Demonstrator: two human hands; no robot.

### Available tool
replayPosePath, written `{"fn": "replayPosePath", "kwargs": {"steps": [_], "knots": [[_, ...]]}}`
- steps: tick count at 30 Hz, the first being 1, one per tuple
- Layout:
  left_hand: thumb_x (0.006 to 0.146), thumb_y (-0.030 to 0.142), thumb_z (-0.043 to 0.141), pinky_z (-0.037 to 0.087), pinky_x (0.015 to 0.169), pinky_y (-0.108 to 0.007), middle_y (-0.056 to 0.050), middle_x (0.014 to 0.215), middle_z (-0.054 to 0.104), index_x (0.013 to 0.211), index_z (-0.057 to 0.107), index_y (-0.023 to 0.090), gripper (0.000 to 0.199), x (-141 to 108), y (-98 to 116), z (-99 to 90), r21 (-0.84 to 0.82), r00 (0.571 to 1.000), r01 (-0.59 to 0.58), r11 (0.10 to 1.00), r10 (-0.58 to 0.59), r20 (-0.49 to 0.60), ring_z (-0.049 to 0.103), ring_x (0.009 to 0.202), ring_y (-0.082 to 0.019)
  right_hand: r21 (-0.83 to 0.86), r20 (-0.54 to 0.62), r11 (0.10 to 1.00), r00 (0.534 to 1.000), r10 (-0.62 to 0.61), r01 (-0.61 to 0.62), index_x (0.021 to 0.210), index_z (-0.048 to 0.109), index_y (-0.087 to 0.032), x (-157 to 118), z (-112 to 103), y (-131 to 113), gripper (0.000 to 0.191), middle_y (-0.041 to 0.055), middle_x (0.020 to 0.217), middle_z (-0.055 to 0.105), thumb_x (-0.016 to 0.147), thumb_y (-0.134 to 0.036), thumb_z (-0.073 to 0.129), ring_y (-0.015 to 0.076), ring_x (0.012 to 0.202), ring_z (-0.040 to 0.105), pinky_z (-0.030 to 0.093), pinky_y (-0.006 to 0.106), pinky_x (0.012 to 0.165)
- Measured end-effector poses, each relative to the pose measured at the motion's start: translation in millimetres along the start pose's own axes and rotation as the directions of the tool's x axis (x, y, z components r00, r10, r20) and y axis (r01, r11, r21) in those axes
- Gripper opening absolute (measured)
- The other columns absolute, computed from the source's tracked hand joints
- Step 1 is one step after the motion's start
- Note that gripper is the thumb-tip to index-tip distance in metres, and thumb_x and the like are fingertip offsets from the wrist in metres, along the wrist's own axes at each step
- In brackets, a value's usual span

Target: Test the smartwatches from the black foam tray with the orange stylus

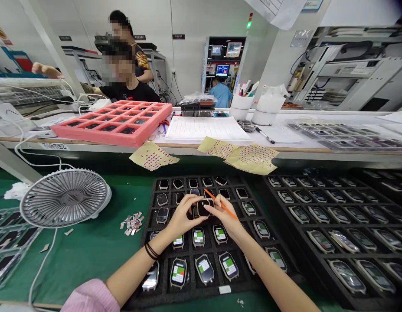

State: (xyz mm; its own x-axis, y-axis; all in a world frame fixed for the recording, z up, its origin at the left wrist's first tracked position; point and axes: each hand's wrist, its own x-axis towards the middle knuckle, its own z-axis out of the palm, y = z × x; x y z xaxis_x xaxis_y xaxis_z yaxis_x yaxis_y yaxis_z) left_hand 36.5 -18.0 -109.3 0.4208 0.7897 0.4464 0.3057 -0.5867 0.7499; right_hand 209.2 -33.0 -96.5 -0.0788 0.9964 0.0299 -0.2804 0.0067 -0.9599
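Observation:
Above a black foam tray (184, 299), my left hand (183, 216) has its thumb and fingers closed on a smartwatch body (204, 209) with a dark screen. My right hand (228, 219) grips a thin orange stick (231, 213), which points up and to the left. Its thumb and fingers also touch the right side of the held watch. Strapless watch bodies sit in the tray's compartments; several nearer ones, such as the watch below my hands (204, 268), show green and white screens. Part of the tray is hidden under my hands and forearms.
A grey fan (66, 197) and a pile of small tabs (132, 223) are at left. More black trays of watches (318, 213) lie at right. On the shelf ahead are a pink foam tray (132, 138), paper sheets (205, 128) and pen cups (241, 106). Other people are behind it.

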Motion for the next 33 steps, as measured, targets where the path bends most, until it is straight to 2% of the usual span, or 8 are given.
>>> {"fn": "replayPosePath", "kwargs": {"steps": [6, 10, 14, 17, 23, 26, 29, 33], "knots": [[0.074, 0.022, 0.071, 0.049, 0.064, -0.026, -0.008, 0.108, 0.055, 0.114, 0.055, 0.021, 0.043, 1.0, 4.4, -0.3, -0.021, 0.999, 0.003, 1.000, -0.004, -0.034, 0.057, 0.091, -0.019, -0.004, 0.001, 1.000, 1.000, 0.007, -0.007, 0.063, 0.030, -0.022, 0.1, 0.6, 0.3, 0.050, -0.0078, 0.058, 0.038, 0.065, -0.037, 0.078, 0.0105, 0.056, 0.037, 0.033, 0.024, 0.058], [0.072, 0.019, 0.068, 0.048, 0.061, -0.024, -0.006, 0.099, 0.060, 0.107, 0.050, 0.018, 0.040, 2.1, 2.4, 1.2, -0.138, 0.980, 0.126, 0.982, -0.145, -0.137, 0.059, 0.083, -0.017, -0.003, -0.010, 1.000, 1.000, 0.005, -0.005, 0.065, 0.032, -0.023, 2.3, -4.0, 9.8, 0.044, -0.0055, 0.062, 0.044, 0.073, -0.044, 0.070, 0.0128, 0.058, 0.046, 0.038, 0.024, 0.056], [0.075, 0.025, 0.066, 0.046, 0.056, -0.020, -0.006, 0.099, 0.061, 0.108, 0.045, 0.018, 0.040, 3.9, -9.3, 1.1, -0.287, 0.944, 0.237, 0.928, -0.289, -0.156, 0.060, 0.081, -0.015, -0.125, -0.010, 0.989, 0.997, -0.076, 0.074, 0.069, 0.034, -0.024, 4.5, -9.6, 13.0, 0.041, 0.0010, 0.075, 0.060, 0.077, -0.049, 0.065, 0.0207, 0.074, 0.061, 0.045, 0.031, 0.064], [0.073, 0.026, 0.068, 0.045, 0.056, -0.021, -0.003, 0.087, 0.060, 0.109, 0.046, 0.018, 0.043, 5.6, -14.3, -0.4, -0.266, 0.948, 0.269, 0.925, -0.304, -0.098, 0.059, 0.074, -0.014, -0.287, -0.029, 0.941, 0.980, -0.195, 0.178, 0.069, 0.033, -0.025, 8.8, -20.5, 8.8, 0.040, 0.0054, 0.085, 0.065, 0.078, -0.051, 0.062, 0.0248, 0.086, 0.064, 0.046, 0.035, 0.072], [0.073, 0.018, 0.065, 0.049, 0.064, -0.025, -0.002, 0.087, 0.062, 0.106, 0.050, 0.019, 0.037, 13.9, 2.1, 6.8, -0.053, 0.974, 0.199, 0.979, -0.192, 0.120, 0.060, 0.073, -0.014, -0.652, -0.047, 0.730, 0.951, -0.305, 0.202, 0.069, 0.031, -0.025, 12.6, -54.6, 2.6, 0.034, 0.0058, 0.078, 0.065, 0.082, -0.046, 0.053, 0.0224, 0.077, 0.064, 0.046, 0.034, 0.072], [0.070, 0.020, 0.069, 0.049, 0.081, -0.035, -0.005, 0.099, 0.063, 0.102, 0.054, 0.019, 0.035, 22.3, 7.6, 21.9, 0.138, 0.969, 0.106, 0.985, -0.134, 0.208, 0.060, 0.091, -0.021, -0.766, -0.008, 0.619, 0.961, -0.277, 0.173, 0.066, 0.029, -0.025, 7.3, -61.9, 2.7, 0.034, -0.0009, 0.061, 0.056, 0.081, -0.046, 0.051, 0.0180, 0.057, 0.057, 0.045, 0.030, 0.060], [0.069, 0.030, 0.074, 0.043, 0.092, -0.044, -0.012, 0.117, 0.057, 0.102, 0.056, 0.017, 0.040, 28.9, 11.8, 29.3, 0.371, 0.960, 0.031, 0.928, -0.132, 0.247, 0.052, 0.112, -0.030, -0.802, -0.003, 0.568, 0.949, -0.315, 0.186, 0.066, 0.028, -0.025, -1.1, -67.5, -5.0, 0.034, -0.0003, 0.062, 0.057, 0.083, -0.047, 0.048, 0.0171, 0.058, 0.056, 0.045, 0.029, 0.060], [0.086, 0.040, 0.057, 0.044, 0.088, -0.042, -0.013, 0.115, 0.058, 0.107, 0.054, 0.015, 0.034, 18.1, 26.6, 2.0, 0.582, 0.968, 0.013, 0.813, -0.156, 0.196, 0.054, 0.108, -0.029, -0.956, -0.122, 0.294, 0.878, -0.462, 0.022, 0.068, 0.032, -0.024, -12.2, -90.8, -22.9, 0.030, 0.0034, 0.065, 0.057, 0.093, -0.041, 0.035, 0.0191, 0.058, 0.057, 0.040, 0.028, 0.058]]}}
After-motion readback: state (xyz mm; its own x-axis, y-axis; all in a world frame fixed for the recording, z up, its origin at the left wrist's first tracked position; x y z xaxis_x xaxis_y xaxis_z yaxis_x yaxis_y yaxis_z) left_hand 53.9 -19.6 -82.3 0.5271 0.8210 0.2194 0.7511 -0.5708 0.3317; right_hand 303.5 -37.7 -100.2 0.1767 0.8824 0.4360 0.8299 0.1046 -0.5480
